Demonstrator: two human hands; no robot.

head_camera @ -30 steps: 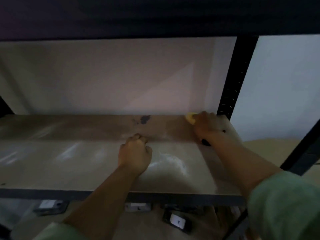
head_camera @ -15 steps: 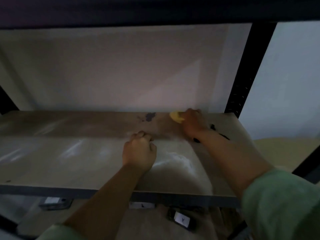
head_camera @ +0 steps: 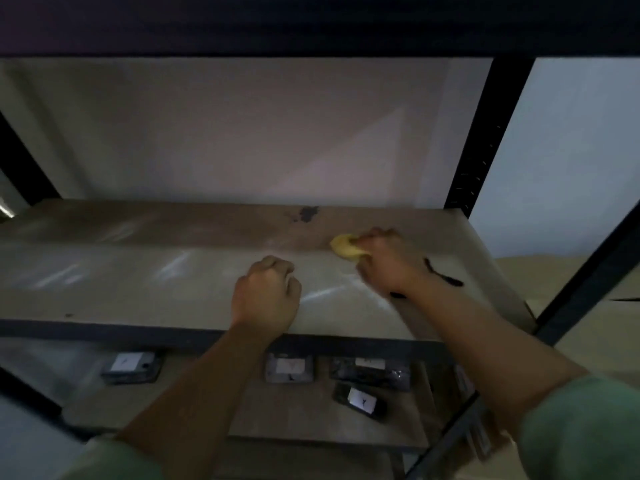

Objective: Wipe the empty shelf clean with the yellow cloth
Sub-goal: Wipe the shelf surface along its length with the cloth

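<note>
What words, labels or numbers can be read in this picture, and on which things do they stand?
No text can be read with certainty.
White label on a dark flat item on the lower shelf: one dark mark, perhaps "A", too blurred to confirm.
White label on the grey item: dark mark, unreadable.
White label on the left item: faint mark, unreadable.

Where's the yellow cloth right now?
In the head view the cloth is bunched in the right hand on the shelf, right of centre, just below and right of the dark stain.
</note>
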